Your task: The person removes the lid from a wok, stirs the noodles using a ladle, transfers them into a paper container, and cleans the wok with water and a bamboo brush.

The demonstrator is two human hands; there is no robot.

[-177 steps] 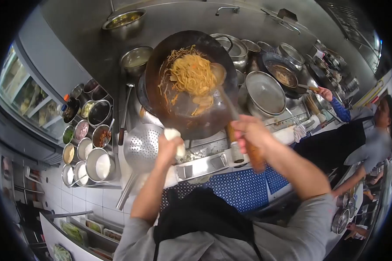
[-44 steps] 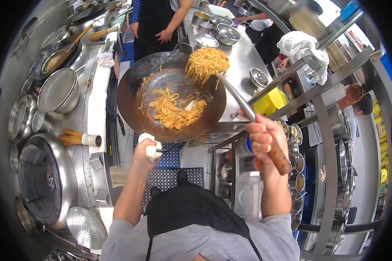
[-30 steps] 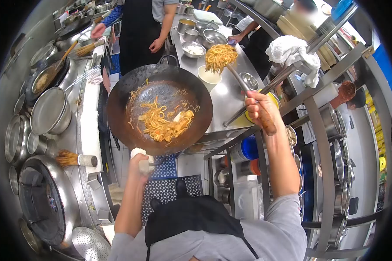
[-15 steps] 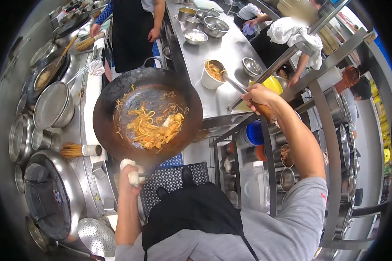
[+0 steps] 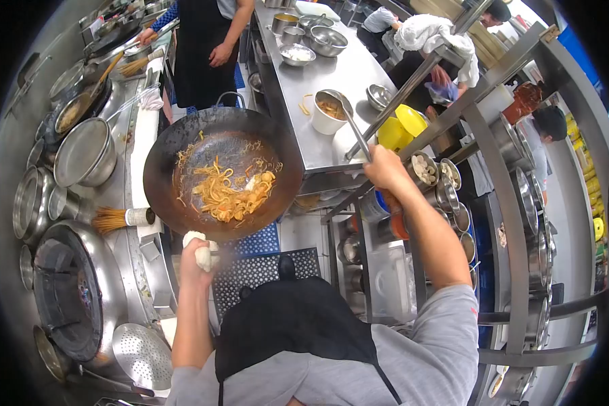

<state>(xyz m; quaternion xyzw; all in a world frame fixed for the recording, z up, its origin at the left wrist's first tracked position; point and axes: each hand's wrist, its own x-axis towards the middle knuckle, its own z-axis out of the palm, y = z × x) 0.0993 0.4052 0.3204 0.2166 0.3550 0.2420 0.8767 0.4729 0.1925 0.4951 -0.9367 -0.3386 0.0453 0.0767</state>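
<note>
My left hand [image 5: 197, 262] is closed round a white cloth [image 5: 205, 252] at the near side of a large dark wok [image 5: 161, 179]. Cooked noodles [image 5: 233, 196] lie in the wok, with scraps stuck to its walls. My right hand [image 5: 386, 169] grips the handle of a metal ladle [image 5: 356, 126]. The ladle's head is at the rim of a white tub [image 5: 327, 123] on the steel counter; whether it touches is unclear. Noodles and sauce show inside the tub. A few loose noodle strands [image 5: 305, 105] lie beside it on the counter.
Metal bowls [image 5: 329, 42] and yellow containers [image 5: 402, 128] stand on the steel counter [image 5: 318, 152]. A steel rack [image 5: 494, 176] is at my right. On the left are a stove burner [image 5: 71, 298], a bamboo brush [image 5: 118, 219] and a strainer [image 5: 142, 355]. A person in a black apron [image 5: 199, 54] stands beyond the wok.
My right hand has moved left and slightly down, and the ladle stands more steeply at the tub. Noodle strands now show on the counter left of the tub. My left hand still holds the wok.
</note>
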